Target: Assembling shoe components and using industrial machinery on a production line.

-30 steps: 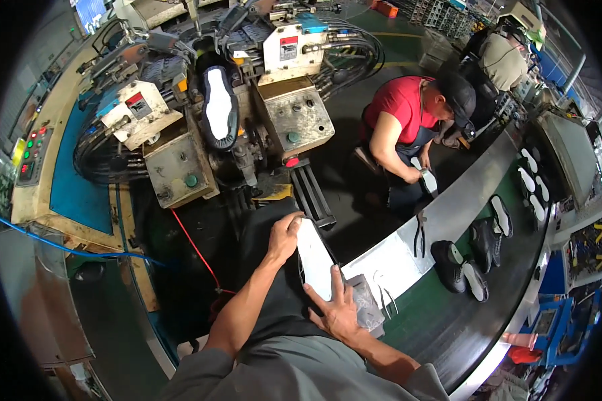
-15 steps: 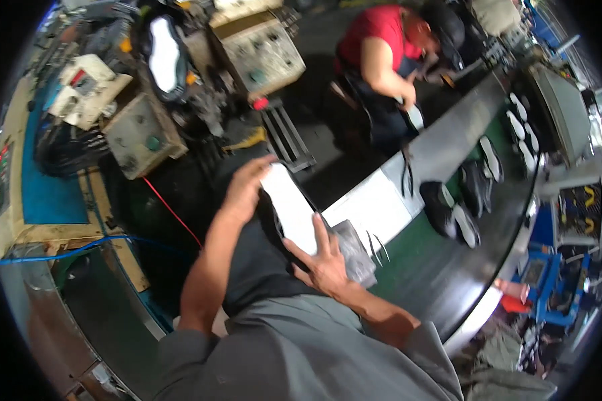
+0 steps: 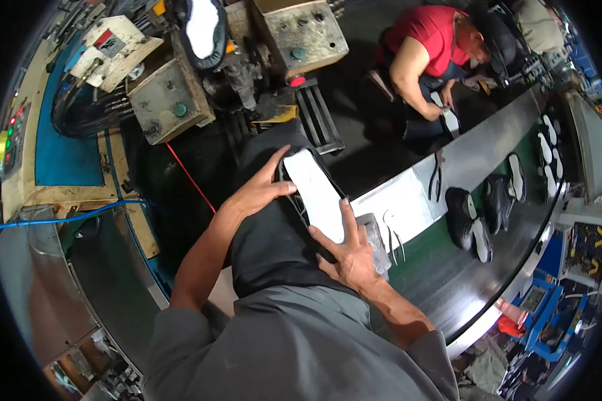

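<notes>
A dark shoe with a white sole face [image 3: 316,194] turned up rests across my dark-trousered thighs, pointing away from me. My left hand [image 3: 264,190] holds its left far side, thumb against the edge of the white face and another finger stretched up toward the far end. My right hand [image 3: 352,257] clasps the near end, with two fingers spread over the white face and the thumb lower down beside it. Part of the shoe's dark upper is hidden underneath. Just right of that hand lies a grey, worn block [image 3: 374,244].
On the metal bench [image 3: 498,134] at right lie pincers [image 3: 435,177], thin curved tools [image 3: 393,235] and a white sheet [image 3: 398,207]. Dark shoes [image 3: 460,217] and white soles [image 3: 547,144] stand beyond. A co-worker in red [image 3: 425,50] handles another shoe. Machine control boxes [image 3: 170,103] stand at left.
The whole view has shifted, so the scene sits farther right and sharper. My left thumb now lies across the shoe's edge; my right hand keeps its spread grip.
</notes>
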Motion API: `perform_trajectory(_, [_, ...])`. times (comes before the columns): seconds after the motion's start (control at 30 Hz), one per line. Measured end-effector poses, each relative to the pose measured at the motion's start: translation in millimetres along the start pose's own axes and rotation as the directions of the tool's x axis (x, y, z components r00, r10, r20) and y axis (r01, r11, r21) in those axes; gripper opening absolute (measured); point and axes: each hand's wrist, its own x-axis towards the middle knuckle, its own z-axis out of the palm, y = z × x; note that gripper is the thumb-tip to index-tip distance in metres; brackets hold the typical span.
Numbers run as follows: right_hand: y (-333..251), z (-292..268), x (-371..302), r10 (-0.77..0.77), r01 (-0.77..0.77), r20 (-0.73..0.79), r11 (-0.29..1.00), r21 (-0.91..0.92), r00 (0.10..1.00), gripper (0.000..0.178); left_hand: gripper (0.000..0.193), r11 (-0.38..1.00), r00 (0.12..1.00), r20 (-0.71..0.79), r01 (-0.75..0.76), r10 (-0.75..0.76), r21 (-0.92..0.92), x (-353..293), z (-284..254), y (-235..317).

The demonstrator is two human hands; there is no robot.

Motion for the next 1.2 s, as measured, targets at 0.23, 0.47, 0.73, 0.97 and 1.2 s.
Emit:
perform_trajectory(0.23, [-9, -44, 30, 0.075, -0.056, -0.140, 0.989, 0.139, 0.987, 0.066, 0.079, 0.955, 0.856, -0.423, -0.265, 0.296, 0.132, 35, -158, 81])
perform_trajectory(0.47, [-41, -112, 114, -0.045, 0.038, -0.319, 0.999, -0.027, 0.947, 0.066, 0.074, 0.895, 0.917, -0.320, -0.335, 0.238, -0.295, 140, -171, 262])
perform_trajectory(0.73, [-123, -143, 309, -0.250, 0.254, -0.299, 0.967, -0.028, 0.921, 0.078, 0.081, 0.790, 0.781, -0.159, -0.613, 0.604, -0.017, 33, -160, 246])
perform_trajectory(0.97, [-138, -112, 415, -0.323, 0.324, -0.433, 0.943, -0.074, 0.842, 0.075, 0.102, 0.769, 0.830, -0.238, -0.557, 0.504, -0.312, -83, -118, 156])
perform_trajectory(1.2, [-141, -87, 442, -0.286, 0.320, -0.430, 0.947, 0.008, 0.856, 0.074, 0.103, 0.784, 0.874, -0.327, -0.474, 0.361, -0.402, -122, -137, 88])
